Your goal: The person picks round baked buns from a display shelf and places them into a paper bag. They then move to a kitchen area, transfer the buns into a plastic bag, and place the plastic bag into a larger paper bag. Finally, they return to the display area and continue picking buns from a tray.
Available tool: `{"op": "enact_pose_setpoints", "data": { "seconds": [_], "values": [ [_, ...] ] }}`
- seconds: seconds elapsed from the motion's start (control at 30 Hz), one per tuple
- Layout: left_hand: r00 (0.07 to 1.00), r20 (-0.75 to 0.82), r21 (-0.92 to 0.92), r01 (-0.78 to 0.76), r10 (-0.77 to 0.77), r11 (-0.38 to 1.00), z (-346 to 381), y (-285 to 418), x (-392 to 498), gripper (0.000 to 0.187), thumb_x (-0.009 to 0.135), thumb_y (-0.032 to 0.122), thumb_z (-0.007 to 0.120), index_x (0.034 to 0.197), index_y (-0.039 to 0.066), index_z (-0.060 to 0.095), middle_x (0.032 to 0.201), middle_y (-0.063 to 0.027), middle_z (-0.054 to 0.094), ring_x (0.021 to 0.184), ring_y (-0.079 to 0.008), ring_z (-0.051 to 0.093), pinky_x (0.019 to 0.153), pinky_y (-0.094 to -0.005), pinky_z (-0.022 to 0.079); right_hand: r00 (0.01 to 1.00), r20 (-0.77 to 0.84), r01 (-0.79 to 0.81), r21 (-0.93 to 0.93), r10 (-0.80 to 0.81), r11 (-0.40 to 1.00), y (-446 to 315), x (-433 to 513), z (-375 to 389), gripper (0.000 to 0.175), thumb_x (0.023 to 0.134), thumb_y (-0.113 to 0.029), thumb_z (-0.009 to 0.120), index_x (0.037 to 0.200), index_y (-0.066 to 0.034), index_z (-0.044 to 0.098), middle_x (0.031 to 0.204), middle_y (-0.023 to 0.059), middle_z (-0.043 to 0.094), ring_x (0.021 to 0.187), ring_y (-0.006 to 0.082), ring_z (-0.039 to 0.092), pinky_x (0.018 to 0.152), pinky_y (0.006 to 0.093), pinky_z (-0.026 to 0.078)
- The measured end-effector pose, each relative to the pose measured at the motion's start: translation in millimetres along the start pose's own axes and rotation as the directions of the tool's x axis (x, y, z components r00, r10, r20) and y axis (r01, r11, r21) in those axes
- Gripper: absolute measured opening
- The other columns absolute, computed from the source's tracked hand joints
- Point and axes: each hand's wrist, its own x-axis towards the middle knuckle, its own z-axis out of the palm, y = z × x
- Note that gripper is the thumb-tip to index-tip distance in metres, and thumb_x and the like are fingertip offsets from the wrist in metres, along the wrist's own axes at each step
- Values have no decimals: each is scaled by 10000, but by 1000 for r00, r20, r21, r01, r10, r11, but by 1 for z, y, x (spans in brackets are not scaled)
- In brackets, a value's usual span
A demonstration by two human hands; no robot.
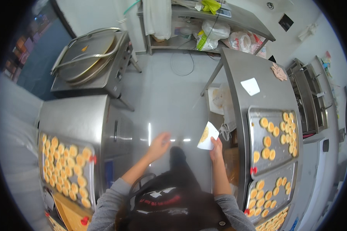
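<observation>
My right hand point(216, 148) grips a white plastic dough scraper point(212, 132) by its lower right corner. Yellowish crumbs or paste stick to the scraper's left side. Over the floor to the left, my left hand point(159, 147) looks empty, its blurred fingers loosely bent. On the steel table to the right lies a metal baking tray point(256, 138) with small round golden cakes point(267, 141) scattered in it. Another tray point(273, 179) with similar cakes sits nearer me. At the left, a fuller tray point(90, 170) of cakes rests by a steel cabinet point(75, 121).
A second white scraper point(250, 86) and a pink cloth point(278, 71) lie on the right steel table point(240, 69). A round hot-plate cooker point(86, 57) stands ahead left. Bags point(217, 30) fill a steel shelf at the back. A cable point(183, 73) loops on the floor.
</observation>
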Motion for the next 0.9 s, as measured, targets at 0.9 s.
{"op": "enact_pose_setpoints", "data": {
  "seconds": [0.9],
  "values": [
    [958, 213, 54, 186, -193, 981, 423, -223, 582, 306, 770, 284, 657, 945, 45, 579, 817, -123, 616, 744, -259, 606, 677, -368, 478, 882, -467, 148, 134, -69, 980, -7, 447, -94, 476, 872, -152, 534, 1294, -9, 368, 1206, 133, 517, 1123, 261, 508, 953, 381, 394]
  ]
}}
